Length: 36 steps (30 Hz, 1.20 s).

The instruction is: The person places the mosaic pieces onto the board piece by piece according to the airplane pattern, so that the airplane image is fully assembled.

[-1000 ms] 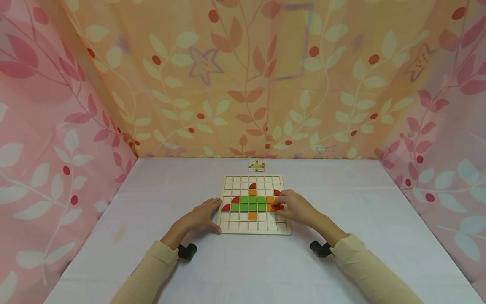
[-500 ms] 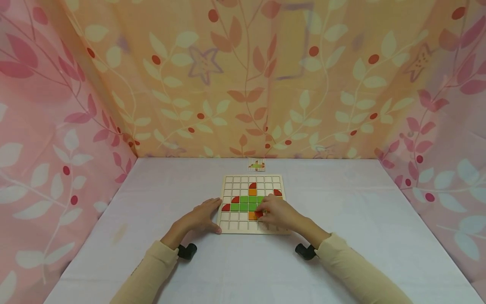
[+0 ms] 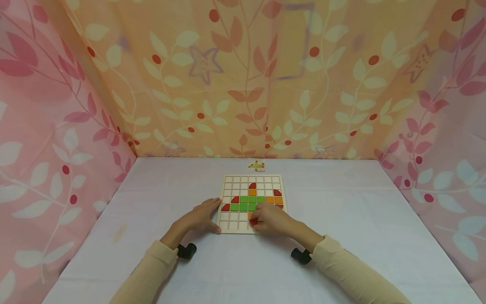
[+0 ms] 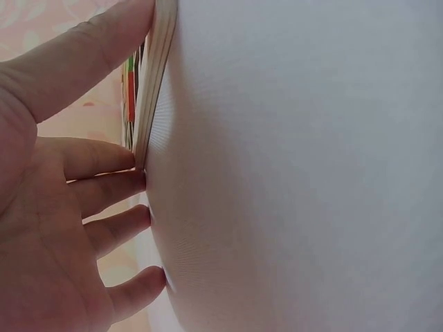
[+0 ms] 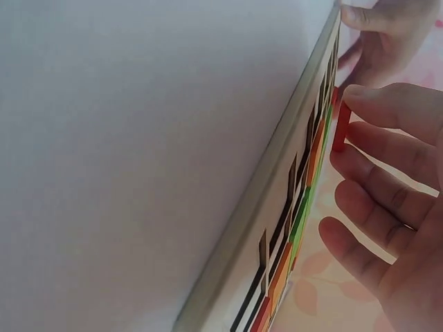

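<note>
A square wooden grid board (image 3: pixel 232 226) lies on the white table, with green tiles (image 3: pixel 244 207), orange squares (image 3: pixel 252 192) and red quarter-round tiles (image 3: pixel 236 199) set in its cells. My right hand (image 3: pixel 276 220) pinches a red quarter-round tile (image 3: pixel 252 223) between thumb and fingertips, low over the board's front rows. In the right wrist view, that tile stands edge-on, just off the board's face. My left hand (image 3: pixel 200 217) rests against the board's left side, fingers nearly straight, thumb at the front left corner. The right hand covers part of the lower right cells.
Behind the board lies a small picture card (image 3: pixel 256 164) printed with a similar coloured pattern. Floral cloth (image 3: pixel 243 84) hangs at the back and on both sides of the table (image 3: pixel 334 185). Black wrist cameras (image 3: pixel 187 251) sit under the sleeves.
The right hand has moved left and toward the front, from the board's right edge to below its middle, carrying a red tile. The left hand has stayed in place.
</note>
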{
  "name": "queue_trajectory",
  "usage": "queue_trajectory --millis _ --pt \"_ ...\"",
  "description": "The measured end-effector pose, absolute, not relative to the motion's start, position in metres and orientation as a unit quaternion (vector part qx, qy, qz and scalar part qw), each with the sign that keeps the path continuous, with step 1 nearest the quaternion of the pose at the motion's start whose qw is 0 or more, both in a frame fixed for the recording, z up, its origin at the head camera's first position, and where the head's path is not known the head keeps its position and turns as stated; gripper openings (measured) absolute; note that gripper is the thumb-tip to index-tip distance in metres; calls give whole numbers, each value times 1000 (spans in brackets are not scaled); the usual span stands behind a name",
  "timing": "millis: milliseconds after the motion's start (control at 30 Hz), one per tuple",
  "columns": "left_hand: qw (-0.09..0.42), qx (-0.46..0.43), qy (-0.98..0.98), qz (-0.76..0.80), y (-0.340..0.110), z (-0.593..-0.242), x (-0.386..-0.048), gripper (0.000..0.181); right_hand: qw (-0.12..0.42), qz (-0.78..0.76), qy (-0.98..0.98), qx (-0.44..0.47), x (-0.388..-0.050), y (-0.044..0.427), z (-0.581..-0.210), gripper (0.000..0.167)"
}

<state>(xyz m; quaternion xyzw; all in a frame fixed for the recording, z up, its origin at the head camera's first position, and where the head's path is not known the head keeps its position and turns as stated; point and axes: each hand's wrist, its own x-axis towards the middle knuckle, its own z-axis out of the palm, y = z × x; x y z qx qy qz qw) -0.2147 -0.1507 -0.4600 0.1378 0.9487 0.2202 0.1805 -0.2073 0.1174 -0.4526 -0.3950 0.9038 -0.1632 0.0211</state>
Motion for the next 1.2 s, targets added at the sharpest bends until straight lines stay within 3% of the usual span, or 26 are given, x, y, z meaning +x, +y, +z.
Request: queue_trajectory --millis 500,1200 --pt "177 138 948 224 -150 -460 -213 103 5 -139 909 -392 -201 112 -451 18" --pt "179 136 949 220 -151 -459 -213 103 33 -158 918 -362 -207 114 -453 10"
